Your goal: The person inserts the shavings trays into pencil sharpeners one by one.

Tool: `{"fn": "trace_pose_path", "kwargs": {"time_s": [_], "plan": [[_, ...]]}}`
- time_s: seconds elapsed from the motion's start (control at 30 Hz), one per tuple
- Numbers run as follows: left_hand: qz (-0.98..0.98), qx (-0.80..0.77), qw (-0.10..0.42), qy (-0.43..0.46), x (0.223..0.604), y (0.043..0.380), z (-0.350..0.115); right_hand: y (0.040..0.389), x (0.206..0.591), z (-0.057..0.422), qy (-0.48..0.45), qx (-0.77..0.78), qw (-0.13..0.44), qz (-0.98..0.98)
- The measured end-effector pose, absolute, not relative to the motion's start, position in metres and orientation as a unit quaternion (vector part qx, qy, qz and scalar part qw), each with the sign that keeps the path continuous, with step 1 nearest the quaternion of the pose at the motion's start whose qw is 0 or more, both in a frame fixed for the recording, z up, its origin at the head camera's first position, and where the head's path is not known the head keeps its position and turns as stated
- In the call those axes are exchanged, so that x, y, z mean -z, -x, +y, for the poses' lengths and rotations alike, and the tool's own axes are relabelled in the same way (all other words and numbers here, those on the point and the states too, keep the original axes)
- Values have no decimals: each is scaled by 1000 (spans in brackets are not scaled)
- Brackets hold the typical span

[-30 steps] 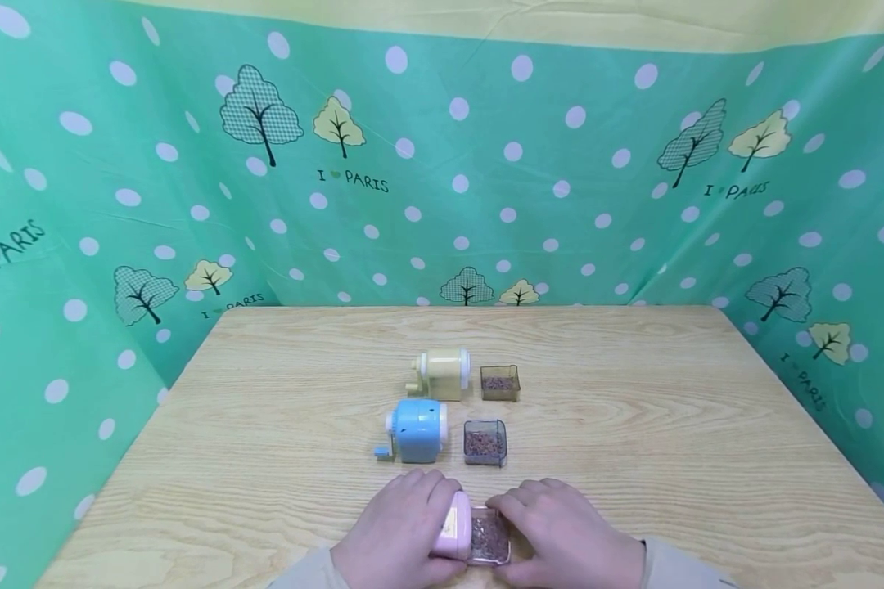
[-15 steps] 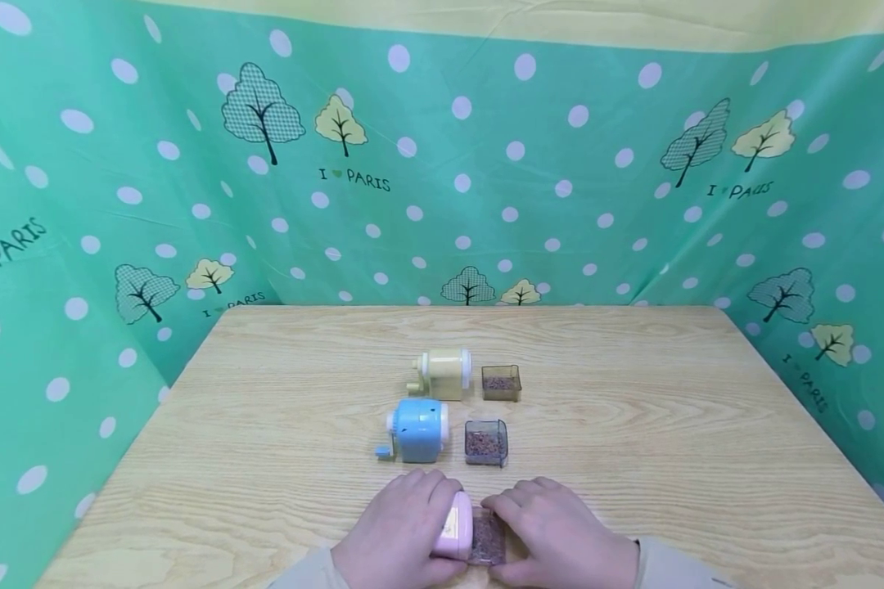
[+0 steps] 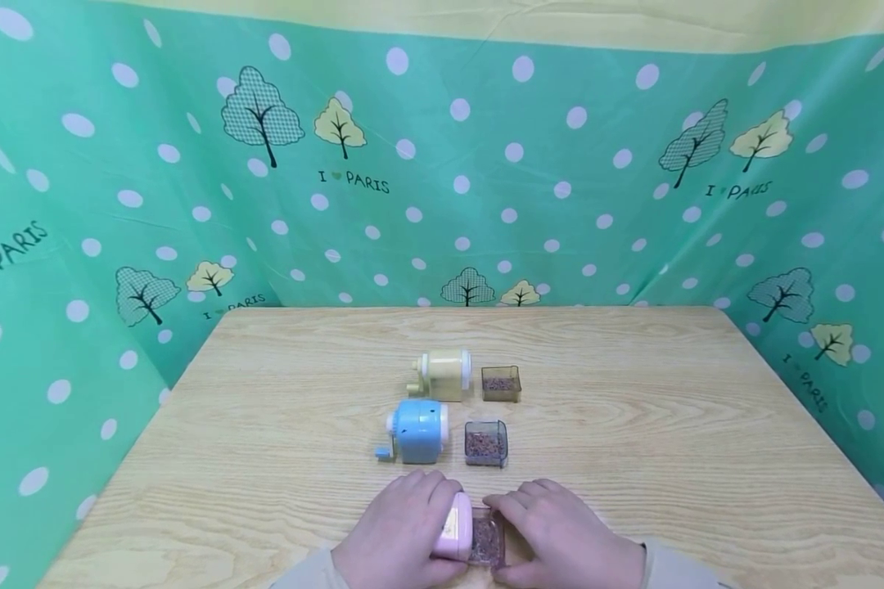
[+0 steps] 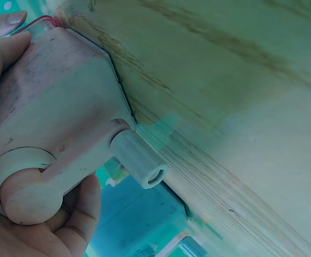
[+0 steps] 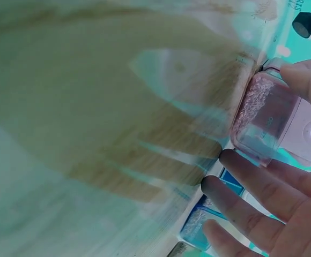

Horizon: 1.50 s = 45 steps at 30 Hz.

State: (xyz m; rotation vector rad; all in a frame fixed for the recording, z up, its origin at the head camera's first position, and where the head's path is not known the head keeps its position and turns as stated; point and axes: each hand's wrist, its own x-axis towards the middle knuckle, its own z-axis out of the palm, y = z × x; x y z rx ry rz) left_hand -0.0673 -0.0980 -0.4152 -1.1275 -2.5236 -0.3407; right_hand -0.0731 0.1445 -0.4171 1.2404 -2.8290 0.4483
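My left hand (image 3: 399, 530) grips a pink crank pencil sharpener (image 3: 453, 530) near the table's front edge. In the left wrist view its crank handle (image 4: 139, 159) sticks out beside the palm. The clear shavings drawer (image 3: 488, 538), partly pulled out of the sharpener's right side, holds dark shavings. My right hand (image 3: 563, 532) holds that drawer between thumb and index finger. In the right wrist view the drawer (image 5: 264, 115) shows shavings along one wall, and the other fingers are spread. My left hand hides much of the sharpener's body in the head view.
Behind the hands stands a blue pencil sharpener (image 3: 418, 431), its drawer (image 3: 485, 444) of shavings apart at its right. Farther back are a yellow sharpener (image 3: 445, 375) and its drawer (image 3: 500, 384). A polka-dot cloth (image 3: 597, 188) rises behind the wooden table (image 3: 670, 409).
My right hand has shifted slightly left, and the clear drawer sits a little farther into the pink sharpener. My left hand and the other sharpeners have stayed put.
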Motion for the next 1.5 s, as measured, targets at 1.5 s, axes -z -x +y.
{"fn": "trace_pose_path", "kwargs": {"time_s": [1.5], "plan": [[-888, 125, 185, 403, 416, 68, -98, 73, 422, 143, -403, -169, 51, -898]]}}
